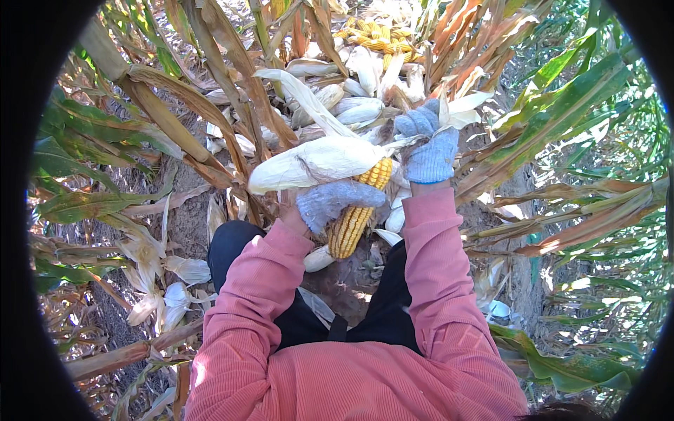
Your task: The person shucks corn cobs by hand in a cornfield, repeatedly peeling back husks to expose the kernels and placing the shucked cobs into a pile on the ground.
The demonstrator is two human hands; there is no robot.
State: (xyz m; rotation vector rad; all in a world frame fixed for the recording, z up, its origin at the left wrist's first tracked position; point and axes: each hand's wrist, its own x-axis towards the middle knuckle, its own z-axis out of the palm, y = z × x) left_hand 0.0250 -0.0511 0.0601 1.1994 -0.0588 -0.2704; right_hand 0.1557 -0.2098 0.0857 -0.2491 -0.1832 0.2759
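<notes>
My left hand (337,201), in a grey knit glove, is wrapped around the middle of a yellow ear of corn (352,230). The ear's rounded end slants down toward my lap. A broad pale husk (316,164) is peeled back from it and spreads over my left wrist. To the right, my right hand (429,142) wears a matching glove with its fingers curled. Pale husk leaves (463,111) stick out above that fist, and a twisted husk strand runs between it and the ear's upper end.
Several ears in husk (358,108) lie heaped beyond my hands. Farther off is a pile of bare yellow ears (382,39). Dry corn stalks (163,118) lean in at the left, and green leaves (574,116) crowd the right. Loose husks (176,305) lie beside my left knee.
</notes>
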